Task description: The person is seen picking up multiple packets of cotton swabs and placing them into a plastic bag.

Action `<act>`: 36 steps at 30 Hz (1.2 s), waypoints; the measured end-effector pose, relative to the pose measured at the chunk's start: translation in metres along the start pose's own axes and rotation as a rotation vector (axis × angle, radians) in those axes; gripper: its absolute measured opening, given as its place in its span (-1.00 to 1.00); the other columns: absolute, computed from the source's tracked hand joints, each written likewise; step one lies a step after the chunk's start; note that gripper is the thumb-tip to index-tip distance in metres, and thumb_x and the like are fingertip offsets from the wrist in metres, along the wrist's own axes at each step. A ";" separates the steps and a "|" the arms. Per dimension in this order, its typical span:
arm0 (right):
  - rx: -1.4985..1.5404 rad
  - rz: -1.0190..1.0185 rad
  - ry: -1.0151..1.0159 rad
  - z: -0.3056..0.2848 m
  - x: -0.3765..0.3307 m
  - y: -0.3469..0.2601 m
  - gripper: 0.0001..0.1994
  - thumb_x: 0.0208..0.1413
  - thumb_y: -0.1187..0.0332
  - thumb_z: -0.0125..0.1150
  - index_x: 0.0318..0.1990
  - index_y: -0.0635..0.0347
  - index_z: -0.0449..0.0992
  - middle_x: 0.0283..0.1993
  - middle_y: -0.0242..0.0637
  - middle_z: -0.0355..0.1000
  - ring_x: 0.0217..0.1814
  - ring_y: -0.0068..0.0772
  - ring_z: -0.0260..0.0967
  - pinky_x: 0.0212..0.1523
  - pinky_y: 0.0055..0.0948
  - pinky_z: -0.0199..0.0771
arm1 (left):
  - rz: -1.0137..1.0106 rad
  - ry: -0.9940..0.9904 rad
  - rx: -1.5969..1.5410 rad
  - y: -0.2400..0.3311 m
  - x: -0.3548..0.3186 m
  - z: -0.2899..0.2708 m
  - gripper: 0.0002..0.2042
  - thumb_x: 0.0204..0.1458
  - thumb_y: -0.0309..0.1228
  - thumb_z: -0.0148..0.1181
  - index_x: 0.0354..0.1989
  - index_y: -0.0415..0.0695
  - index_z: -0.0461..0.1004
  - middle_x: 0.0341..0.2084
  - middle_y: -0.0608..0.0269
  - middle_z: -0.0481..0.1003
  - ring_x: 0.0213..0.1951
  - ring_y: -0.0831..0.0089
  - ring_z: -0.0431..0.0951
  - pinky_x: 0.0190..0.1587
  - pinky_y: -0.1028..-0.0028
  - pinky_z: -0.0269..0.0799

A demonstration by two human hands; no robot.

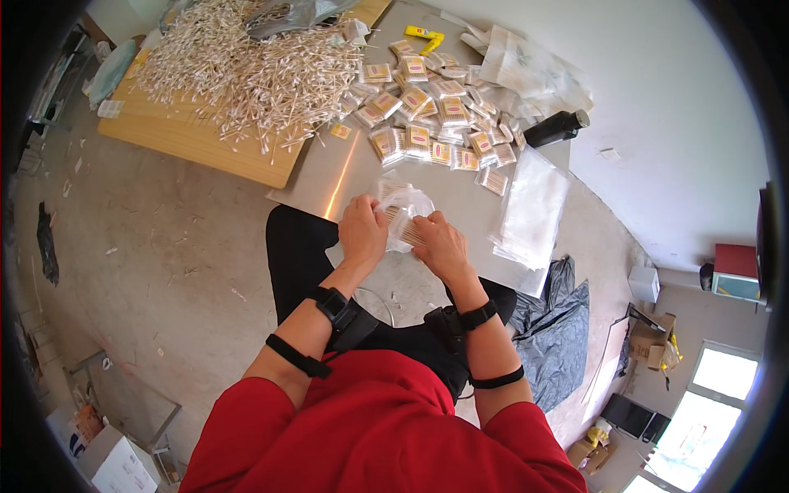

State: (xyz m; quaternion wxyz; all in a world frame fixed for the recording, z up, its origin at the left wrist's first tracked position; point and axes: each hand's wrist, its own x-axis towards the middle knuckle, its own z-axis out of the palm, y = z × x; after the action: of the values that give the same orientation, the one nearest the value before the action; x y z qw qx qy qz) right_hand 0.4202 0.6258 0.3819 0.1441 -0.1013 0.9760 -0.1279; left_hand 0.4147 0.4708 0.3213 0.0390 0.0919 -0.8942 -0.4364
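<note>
My left hand (363, 232) is closed on the left side of a clear plastic bag (421, 201) near the table's front edge. Opposite it, my right hand (442, 245) has its fingers closed around a small bunch of cotton swabs (409, 232) at the bag's mouth. More swabs show through the film at the bag's far end. Whether the bunch lies fully inside the bag, I cannot tell. Beyond my hands lies a heap of small filled swab packs (452, 111) with yellow labels. A stack of flat clear bags (532, 205) rests to the right.
A large pile of loose cotton swabs (246, 70) covers the wooden table (189, 141) at the far left. On the metal table (329, 168) are a black bottle (557, 128) and a yellow tool (426, 38). A dark plastic sheet (557, 337) lies on the floor at right.
</note>
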 end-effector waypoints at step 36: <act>0.362 -0.169 0.665 0.060 0.019 -0.017 -0.79 0.00 0.55 0.08 -0.16 0.28 0.41 -0.06 -0.09 0.36 -0.18 -0.05 0.41 -0.22 -0.24 0.47 | 0.039 -0.029 -0.303 -0.009 0.001 -0.025 -0.70 0.03 -0.51 0.14 -0.04 -0.26 0.35 -0.40 0.19 0.48 -0.45 0.41 0.49 -0.37 0.45 0.43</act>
State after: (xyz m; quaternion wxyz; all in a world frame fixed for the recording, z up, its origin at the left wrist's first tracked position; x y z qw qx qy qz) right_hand 0.4240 0.5917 0.3267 -0.1758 -0.1074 0.9193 -0.3353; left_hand 0.4185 0.4461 0.3297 0.0480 0.0610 -0.8201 -0.5669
